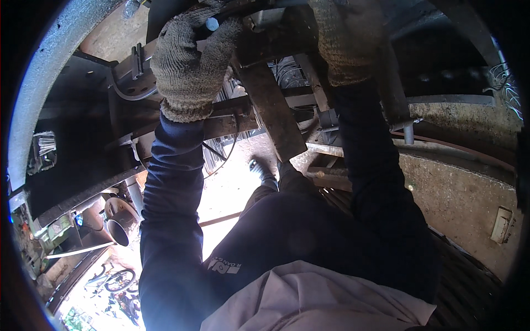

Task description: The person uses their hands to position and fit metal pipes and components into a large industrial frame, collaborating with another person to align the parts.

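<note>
Dark metalwork (276, 44) is flanked by the gloved left hand (187, 60) and right hand (349, 44), seemingly for steadiness; whether their fingers grasp it cannot be told.

- Two hands: one left hand (190, 63), one right hand (346, 41).
- Two knitted gloves (185, 91), one per hand.
- Two dark sleeves (172, 171), one per arm.
- One broad flat metal bar (270, 110) between the forearms.
- One pale rectangular fitting (501, 225) on the right-side wall.
- At least one open-ended pipe (118, 232).
- At least one bicycle wheel (120, 288).
- Several thin wires (507, 92) at far right, too fine to count.
</note>
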